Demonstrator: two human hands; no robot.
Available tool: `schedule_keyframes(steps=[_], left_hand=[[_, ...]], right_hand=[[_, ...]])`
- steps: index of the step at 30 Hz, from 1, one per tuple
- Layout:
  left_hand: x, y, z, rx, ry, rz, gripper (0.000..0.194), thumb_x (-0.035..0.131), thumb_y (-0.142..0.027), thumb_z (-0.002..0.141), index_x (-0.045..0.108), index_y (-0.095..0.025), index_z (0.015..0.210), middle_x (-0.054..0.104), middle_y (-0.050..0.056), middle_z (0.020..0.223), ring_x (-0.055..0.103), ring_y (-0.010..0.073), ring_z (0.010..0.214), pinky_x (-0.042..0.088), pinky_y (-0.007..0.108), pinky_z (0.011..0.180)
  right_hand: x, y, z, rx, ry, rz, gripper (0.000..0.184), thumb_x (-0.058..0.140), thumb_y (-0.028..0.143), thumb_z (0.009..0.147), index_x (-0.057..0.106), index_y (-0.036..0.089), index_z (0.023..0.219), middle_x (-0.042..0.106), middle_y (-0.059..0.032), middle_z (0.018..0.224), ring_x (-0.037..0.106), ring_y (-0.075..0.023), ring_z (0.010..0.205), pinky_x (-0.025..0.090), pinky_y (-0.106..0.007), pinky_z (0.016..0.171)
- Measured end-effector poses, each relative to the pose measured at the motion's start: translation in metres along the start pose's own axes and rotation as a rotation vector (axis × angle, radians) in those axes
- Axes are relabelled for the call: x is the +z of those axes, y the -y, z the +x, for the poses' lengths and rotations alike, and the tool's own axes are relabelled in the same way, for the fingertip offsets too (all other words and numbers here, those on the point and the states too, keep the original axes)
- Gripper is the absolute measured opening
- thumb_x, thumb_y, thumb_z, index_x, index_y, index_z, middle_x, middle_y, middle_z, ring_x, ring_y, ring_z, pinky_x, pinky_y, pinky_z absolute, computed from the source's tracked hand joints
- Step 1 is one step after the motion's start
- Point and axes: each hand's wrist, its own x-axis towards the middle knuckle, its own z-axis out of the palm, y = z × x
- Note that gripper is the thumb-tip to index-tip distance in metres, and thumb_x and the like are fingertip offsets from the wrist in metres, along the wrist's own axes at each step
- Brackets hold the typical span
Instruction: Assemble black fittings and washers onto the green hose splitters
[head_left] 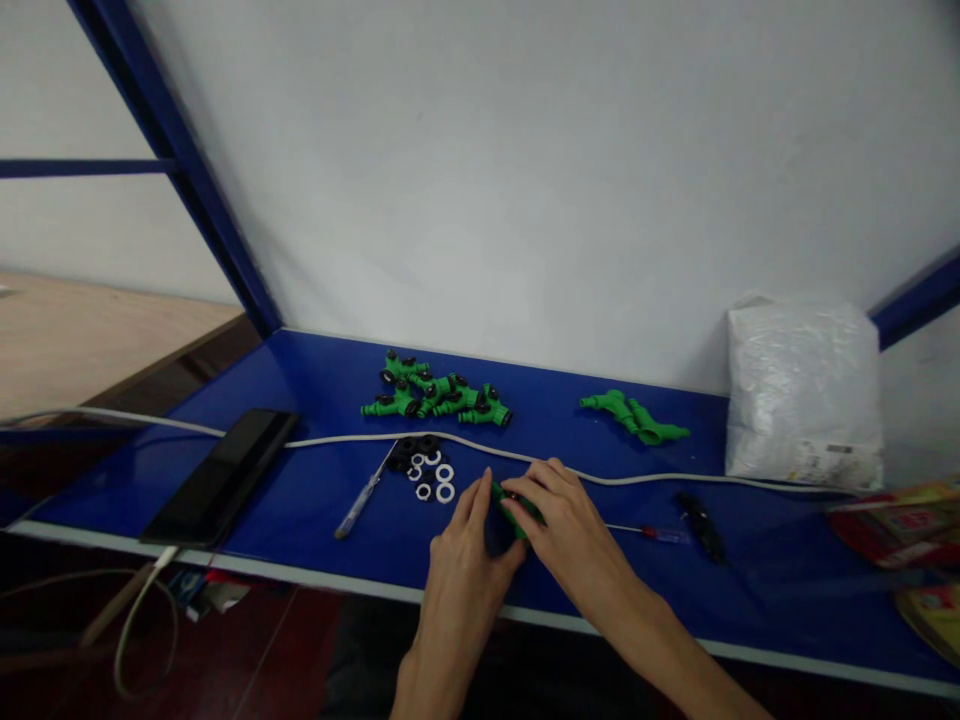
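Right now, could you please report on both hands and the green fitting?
Left hand, right hand: both on green fitting. White cable just beyond.

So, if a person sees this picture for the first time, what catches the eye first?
Probably the left hand and right hand, meeting at a green fitting near the front of the blue table. Behind them, a cluster of green fittings lies toward the wall, and a white package stands at the right end.

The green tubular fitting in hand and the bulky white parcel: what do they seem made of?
Green tubular fitting: probably moulded plastic, seemingly smooth, given its even colour, though partly hidden.
Bulky white parcel: apparently thin plastic wrap, glossy and crinkled, judging by creases and highlights.
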Motion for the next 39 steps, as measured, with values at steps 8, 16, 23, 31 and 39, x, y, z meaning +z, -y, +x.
schedule_keyframes(steps=[8, 16, 23, 31, 39], left_hand=[[-0.002, -0.003, 0.001, -0.093, 0.045, 0.004, 0.073, 0.071, -0.022, 0.082, 0.047, -0.021, 0.151, 0.054, 0.012, 0.153, 0.066, 0.0297, 0.125, 0.058, 0.041, 0.098], [-0.009, -0.01, 0.002, -0.123, 0.077, -0.01, 0.072, 0.065, -0.021, 0.085, 0.043, -0.019, 0.153, 0.051, 0.013, 0.155, 0.061, 0.0311, 0.131, 0.054, 0.045, 0.104], [-0.006, -0.007, 0.001, -0.132, 0.07, -0.027, 0.073, 0.065, -0.021, 0.083, 0.043, -0.017, 0.153, 0.051, 0.012, 0.155, 0.058, 0.0299, 0.134, 0.053, 0.044, 0.106], [-0.005, -0.004, 0.001, -0.095, 0.057, -0.091, 0.065, 0.063, -0.017, 0.083, 0.051, -0.026, 0.146, 0.058, 0.006, 0.149, 0.057, 0.0261, 0.135, 0.052, 0.042, 0.106], [-0.008, -0.008, 0.001, -0.109, 0.075, -0.069, 0.058, 0.065, -0.017, 0.082, 0.059, -0.029, 0.139, 0.052, 0.006, 0.155, 0.062, 0.0282, 0.13, 0.056, 0.042, 0.101]], right_hand=[[-0.032, -0.082, -0.056, -0.049, -0.145, -0.215, 0.034, 0.056, 0.038, 0.1, 0.069, 0.023, 0.129, 0.071, -0.0111, 0.11, 0.066, -0.0292, 0.1, 0.055, -0.049, 0.092], [-0.041, -0.152, -0.12, -0.017, -0.084, -0.405, 0.022, 0.054, 0.018, 0.092, 0.075, 0.025, 0.092, 0.074, -0.0136, 0.1, 0.069, -0.0296, 0.089, 0.059, -0.042, 0.071], [-0.076, -0.117, -0.084, 0.167, -0.153, 0.061, 0.014, 0.057, 0.035, 0.094, 0.065, 0.026, 0.099, 0.078, -0.0066, 0.089, 0.077, -0.0246, 0.079, 0.063, -0.034, 0.075], [-0.109, -0.039, -0.004, 0.041, -0.019, 0.267, 0.012, 0.058, 0.029, 0.096, 0.069, 0.025, 0.093, 0.074, -0.0013, 0.084, 0.071, -0.0186, 0.073, 0.056, -0.027, 0.064], [-0.097, -0.025, 0.02, -0.173, 0.09, 0.171, 0.011, 0.056, 0.016, 0.097, 0.065, 0.022, 0.096, 0.07, -0.0019, 0.09, 0.065, -0.0162, 0.076, 0.053, -0.028, 0.074]])
